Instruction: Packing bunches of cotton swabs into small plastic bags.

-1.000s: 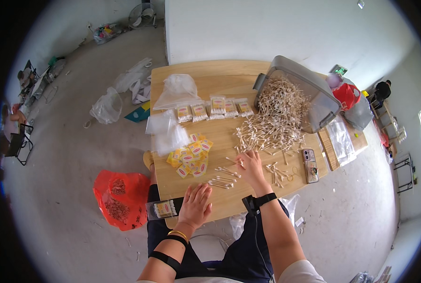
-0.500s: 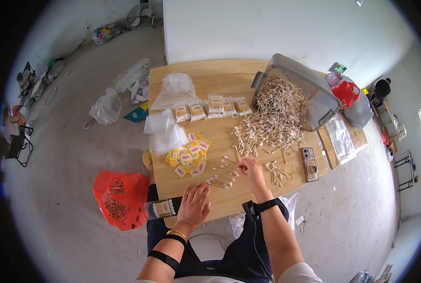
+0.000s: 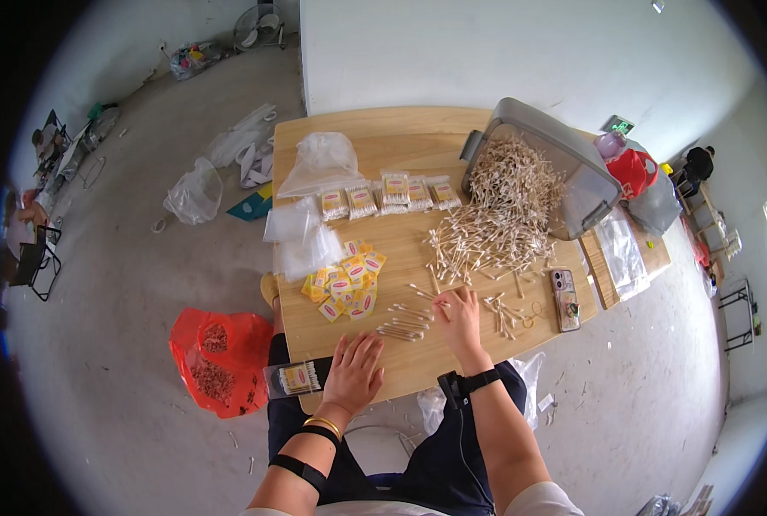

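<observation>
My left hand [image 3: 355, 368] lies flat near the table's front edge, fingers stretched and together, holding nothing. Beside its wrist, a clear packet of cotton swabs [image 3: 297, 378] with a yellow card rests on a black surface, partly covered by the hand. My right hand [image 3: 459, 322] is pinched closed over the table, apparently on a cotton swab; its fingertips hide most of it. Left of those fingers lies a loose row of cotton swabs [image 3: 402, 329]. More loose swabs [image 3: 504, 316] are to the right. Yellow and white cards [image 3: 346, 279] are heaped beyond my left hand.
A tipped grey bin [image 3: 585, 163] spills a big swab pile [image 3: 508, 202] at the back right. Filled packets [image 3: 392, 191] line the back, near clear bags [image 3: 302, 236]. A phone [image 3: 564, 299] and scissors [image 3: 533, 316] lie right. A red bag [image 3: 220, 365] stands on the floor.
My right hand has shifted slightly right and toward me, fingers still pinched. The swabs left of it have shifted slightly. My left hand stays in place.
</observation>
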`<state>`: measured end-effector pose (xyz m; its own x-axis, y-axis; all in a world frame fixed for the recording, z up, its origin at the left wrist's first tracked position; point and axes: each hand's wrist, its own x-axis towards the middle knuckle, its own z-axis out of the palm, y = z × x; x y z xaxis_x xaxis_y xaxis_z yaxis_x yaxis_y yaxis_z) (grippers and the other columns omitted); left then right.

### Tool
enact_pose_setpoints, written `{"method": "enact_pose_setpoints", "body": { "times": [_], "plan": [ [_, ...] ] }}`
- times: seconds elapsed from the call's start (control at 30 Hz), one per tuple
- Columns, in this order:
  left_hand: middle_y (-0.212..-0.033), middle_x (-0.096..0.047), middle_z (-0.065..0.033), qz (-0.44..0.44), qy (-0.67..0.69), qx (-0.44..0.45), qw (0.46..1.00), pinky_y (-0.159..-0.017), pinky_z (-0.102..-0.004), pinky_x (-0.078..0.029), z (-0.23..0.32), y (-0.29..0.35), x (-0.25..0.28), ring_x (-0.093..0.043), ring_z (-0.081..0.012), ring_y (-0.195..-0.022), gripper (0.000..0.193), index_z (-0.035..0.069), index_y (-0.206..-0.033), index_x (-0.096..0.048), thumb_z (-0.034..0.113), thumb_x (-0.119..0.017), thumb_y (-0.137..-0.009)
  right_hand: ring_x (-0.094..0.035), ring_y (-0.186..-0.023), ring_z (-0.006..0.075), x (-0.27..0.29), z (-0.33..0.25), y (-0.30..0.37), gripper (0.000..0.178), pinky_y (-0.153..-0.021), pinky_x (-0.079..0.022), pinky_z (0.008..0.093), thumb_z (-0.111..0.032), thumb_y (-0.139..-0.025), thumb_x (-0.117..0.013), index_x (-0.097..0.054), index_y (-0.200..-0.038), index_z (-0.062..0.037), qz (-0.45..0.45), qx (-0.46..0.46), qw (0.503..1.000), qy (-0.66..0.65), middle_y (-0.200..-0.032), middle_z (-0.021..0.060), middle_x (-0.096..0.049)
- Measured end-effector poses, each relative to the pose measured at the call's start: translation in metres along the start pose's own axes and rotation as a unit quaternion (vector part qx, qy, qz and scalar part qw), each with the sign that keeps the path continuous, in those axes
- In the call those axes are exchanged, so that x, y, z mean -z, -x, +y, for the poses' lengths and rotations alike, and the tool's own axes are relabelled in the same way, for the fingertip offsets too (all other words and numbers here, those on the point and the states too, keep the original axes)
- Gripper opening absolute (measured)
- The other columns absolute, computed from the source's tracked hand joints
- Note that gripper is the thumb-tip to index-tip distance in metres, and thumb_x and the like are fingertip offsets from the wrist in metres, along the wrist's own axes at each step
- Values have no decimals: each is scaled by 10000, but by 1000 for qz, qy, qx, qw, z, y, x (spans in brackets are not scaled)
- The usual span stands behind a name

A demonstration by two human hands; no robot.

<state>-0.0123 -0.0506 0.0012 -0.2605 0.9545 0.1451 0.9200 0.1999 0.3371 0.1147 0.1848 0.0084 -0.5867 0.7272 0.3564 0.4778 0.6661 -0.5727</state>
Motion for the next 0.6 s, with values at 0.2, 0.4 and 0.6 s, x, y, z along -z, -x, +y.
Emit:
{"method": "enact_pose_setpoints", "body": {
  "times": [0.2, 0.4, 0.6],
  "plan": [
    [-1531, -437, -102, 2, -1, -1, 1000, -1243, -514, -202, 0, -1, -2, -376, -265, -1447, 564, 77, -1462, -477, 338, -529, -965, -550, -991, 322, -13, -5, 9, 142, -879, -453, 429, -105, -771, -768, -711, -894, -146, -74, -4, 997, -18, -940, 65, -619],
    [-1525, -441, -108, 5, 2, -4, 1000, -1241, -520, -204, -1, 0, 0, -380, -272, -1443, 558, 74, -1452, -487, 342, -532, -965, -552, -988, 321, -11, -18, 18, 153, -875, -447, 431, -109, -793, -759, -711, -934, -145, -44, -7, 998, -33, -947, 70, -619],
    [-1534, -409, -129, -5, 28, -11, 1000, -1237, -535, -205, -1, -2, 8, -375, -306, -1441, 608, 67, -1474, -436, 339, -575, -948, -550, -1000, 317, -19, -22, 30, 149, -875, -438, 428, -116, -813, -752, -711, -953, -147, 34, -32, 998, -38, -966, 74, -612]
  ]
}}
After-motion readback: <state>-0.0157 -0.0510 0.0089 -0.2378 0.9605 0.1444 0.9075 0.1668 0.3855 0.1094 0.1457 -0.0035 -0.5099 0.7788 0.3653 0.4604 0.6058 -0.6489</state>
